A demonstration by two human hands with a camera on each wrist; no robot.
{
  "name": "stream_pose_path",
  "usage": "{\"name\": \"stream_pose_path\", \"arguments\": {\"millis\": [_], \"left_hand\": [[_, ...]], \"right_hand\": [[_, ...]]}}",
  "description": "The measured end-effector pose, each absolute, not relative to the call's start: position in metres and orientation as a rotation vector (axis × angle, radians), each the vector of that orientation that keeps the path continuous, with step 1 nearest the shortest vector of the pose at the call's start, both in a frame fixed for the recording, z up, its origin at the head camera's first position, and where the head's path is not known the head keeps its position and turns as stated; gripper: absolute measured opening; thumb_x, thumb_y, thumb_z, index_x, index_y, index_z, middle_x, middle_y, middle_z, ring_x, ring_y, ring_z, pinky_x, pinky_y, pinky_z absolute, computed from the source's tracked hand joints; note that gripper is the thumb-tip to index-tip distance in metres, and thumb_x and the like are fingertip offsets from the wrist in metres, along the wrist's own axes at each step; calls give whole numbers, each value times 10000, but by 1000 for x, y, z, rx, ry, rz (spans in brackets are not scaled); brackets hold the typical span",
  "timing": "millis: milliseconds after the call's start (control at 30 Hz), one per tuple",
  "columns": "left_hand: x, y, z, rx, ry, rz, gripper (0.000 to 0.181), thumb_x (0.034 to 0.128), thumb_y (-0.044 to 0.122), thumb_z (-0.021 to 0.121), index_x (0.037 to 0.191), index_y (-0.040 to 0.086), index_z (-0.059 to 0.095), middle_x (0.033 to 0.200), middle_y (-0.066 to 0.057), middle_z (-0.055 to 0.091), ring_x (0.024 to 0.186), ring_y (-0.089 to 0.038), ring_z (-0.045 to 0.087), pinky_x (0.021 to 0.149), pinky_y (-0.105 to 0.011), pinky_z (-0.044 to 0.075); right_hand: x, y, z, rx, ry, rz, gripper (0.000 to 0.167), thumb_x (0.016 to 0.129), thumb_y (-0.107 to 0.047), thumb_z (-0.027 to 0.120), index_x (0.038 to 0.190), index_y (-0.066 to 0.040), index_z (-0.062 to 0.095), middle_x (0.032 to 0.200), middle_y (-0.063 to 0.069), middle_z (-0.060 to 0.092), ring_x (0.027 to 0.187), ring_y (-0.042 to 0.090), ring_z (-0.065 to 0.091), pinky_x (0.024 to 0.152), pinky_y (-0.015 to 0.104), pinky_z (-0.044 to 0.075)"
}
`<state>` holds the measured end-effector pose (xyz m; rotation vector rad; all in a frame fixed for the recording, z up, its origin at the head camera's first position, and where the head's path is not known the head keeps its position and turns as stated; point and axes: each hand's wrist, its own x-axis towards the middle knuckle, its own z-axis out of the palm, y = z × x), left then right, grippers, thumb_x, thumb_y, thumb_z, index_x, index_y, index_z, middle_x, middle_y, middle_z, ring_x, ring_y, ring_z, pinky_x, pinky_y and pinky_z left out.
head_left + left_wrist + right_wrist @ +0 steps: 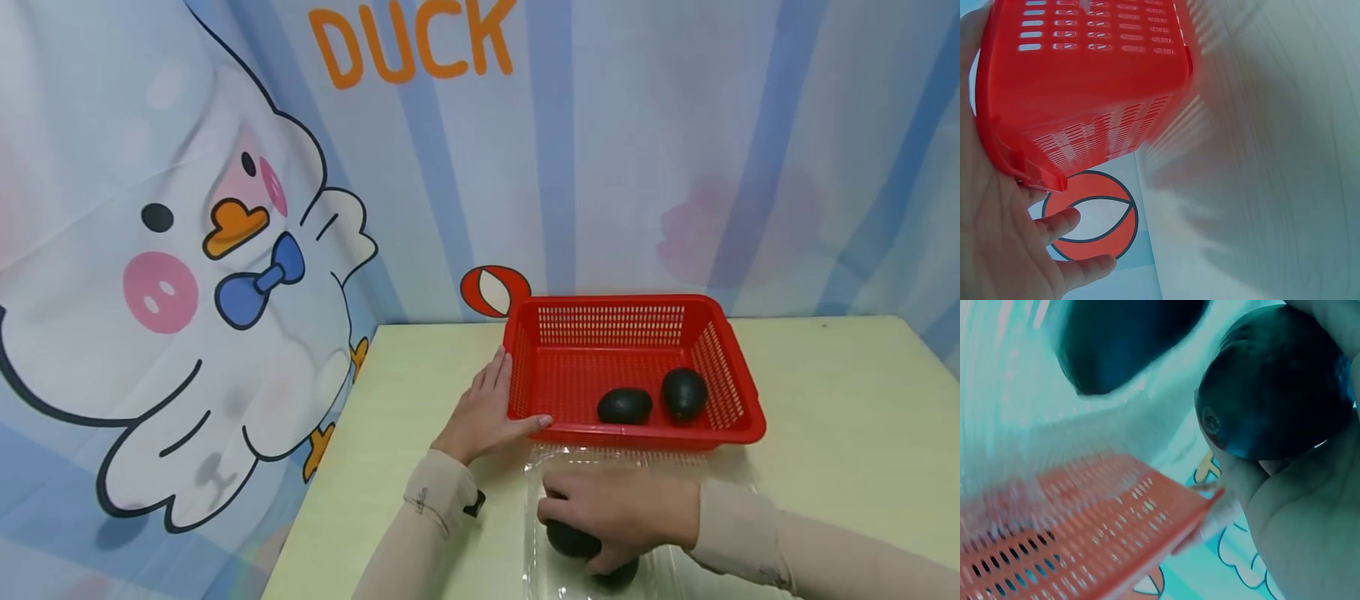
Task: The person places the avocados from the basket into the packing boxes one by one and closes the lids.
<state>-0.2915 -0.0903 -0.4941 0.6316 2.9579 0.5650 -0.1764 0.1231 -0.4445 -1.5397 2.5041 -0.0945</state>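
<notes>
Closest to the camera lay a clear plastic tray (530,521), its front end cut off by the lower edge of the head view. Over it the right hand (618,504) grasped a dark oval fruit (572,540), fingers and thumb bent around it; the right wrist view showed a small round scar at one end of the skin. Whether this fruit touched the tray, I could not tell. Another dark fruit (621,575) lay in the tray beside it, partly hidden by the hand — the right wrist view showed a gap between the two.

Just behind the tray stood a red basket (637,434) with slotted sides. Two more fruits (625,406) (684,393) lay in its front right part, side by side and slightly apart. The left hand (483,417) rested against the basket's front left corner, its fingers extended along the outside and its thumb along the front rim — not clenched.

Both arms wore beige sleeves (738,529). Behind the pale table (832,400) hung a blue-striped cloth (637,125), printed with a white duck (300,350) and a red-and-white ball (495,291).
</notes>
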Motion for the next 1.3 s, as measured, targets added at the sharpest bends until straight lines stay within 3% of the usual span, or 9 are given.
{"name": "stream_pose_path", "arguments": {"millis": [67,133,300,433,1000,1300], "left_hand": [[-292,-91,-494,619,2957,566,1229,769,895,481,1648,147,58,1723,14,2,1528,-284,207,1159,-562,362],[-293,-91,-494,605,2960,566,1234,763,893,492,1649,152,58,1724,13,10,1525,-279,213,1152,-563,371],[-294,-92,-495,587,2961,562,1248,751,895,504,1649,151,58,1724,3,23,1524,-280,220,1151,-568,371],[-294,-91,-495,578,2953,571,1250,748,895,510,1649,158,56,1724,10,19,1526,-278,212,1157,-570,362],[-294,-90,-496,583,2964,553,1246,745,900,506,1650,179,43,1722,47,-6,1530,-262,203,1156,-546,373],[-293,-89,-498,581,2959,561,1243,749,900,496,1650,180,34,1722,41,-1,1525,-266,213,1148,-549,382]], "right_hand": [[-173,121,-451,-1586,2489,-56,590,753,-480,877,1214,-293,561,1068,-110,529,884,29,508,734,191,495],[-171,119,-455,-1593,2472,-79,599,750,-455,884,1209,-273,546,1066,-115,537,879,23,516,732,182,490],[-173,114,-461,-1494,2380,-235,612,758,-372,901,1218,-248,516,1090,-141,573,935,8,542,837,202,518],[-176,110,-465,-1432,2294,-246,622,761,-399,900,1228,-274,509,1110,-158,540,940,-10,531,849,209,519],[-172,108,-474,-1573,2377,-43,637,769,-461,875,1279,-266,546,1167,-137,570,1026,26,544,921,243,519],[-185,121,-452,-1600,2488,-150,471,873,-528,757,1241,-247,670,1147,-105,664,1013,55,606,926,264,544]]}}
